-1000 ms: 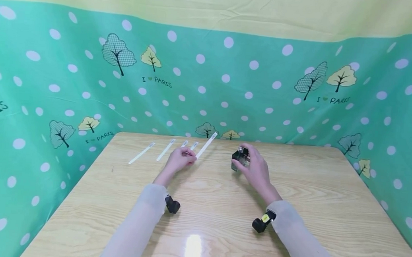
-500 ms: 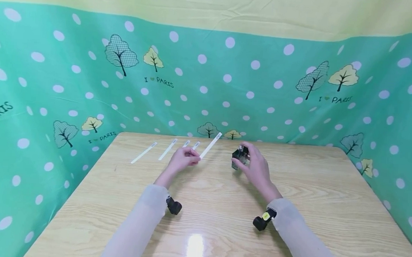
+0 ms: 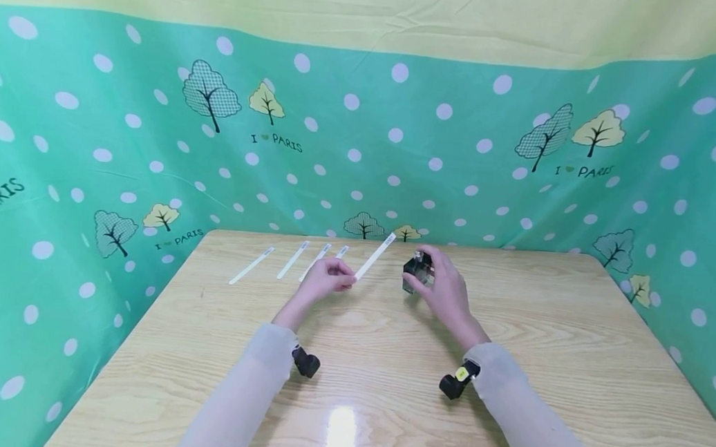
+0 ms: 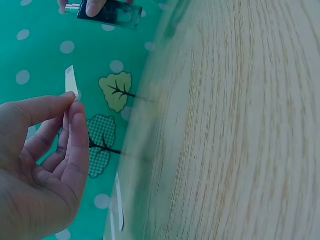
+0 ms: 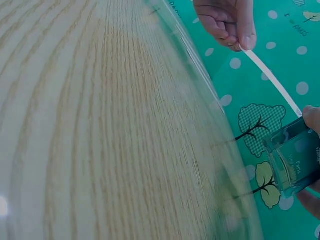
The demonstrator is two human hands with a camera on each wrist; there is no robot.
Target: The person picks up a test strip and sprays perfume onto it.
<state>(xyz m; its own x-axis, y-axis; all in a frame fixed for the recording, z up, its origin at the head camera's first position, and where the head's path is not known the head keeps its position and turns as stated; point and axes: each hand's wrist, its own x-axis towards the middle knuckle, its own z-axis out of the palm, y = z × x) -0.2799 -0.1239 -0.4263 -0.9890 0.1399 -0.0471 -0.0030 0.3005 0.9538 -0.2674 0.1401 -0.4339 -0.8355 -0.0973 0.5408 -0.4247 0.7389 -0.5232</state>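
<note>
The strip (image 3: 374, 256), a thin white paper slip, is pinched at its near end by the left hand (image 3: 326, 281), its far tip raised toward the bottle (image 3: 417, 273), a small dark-glass flask gripped by the right hand (image 3: 443, 290) at mid bench. To do this well, I judge the tip should stay just before the nozzle, both hands steady. 4 more strips (image 3: 252, 265) lie at the far left.

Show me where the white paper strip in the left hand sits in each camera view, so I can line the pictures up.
Head: the paper strip is just above centre, slanting up and right from the left hand.
Left wrist: only its tip shows, upper left, above the pinching fingers.
Right wrist: upper right, running down and right from the fingers.
Shared landmark: the glass bottle in the right hand.
</note>
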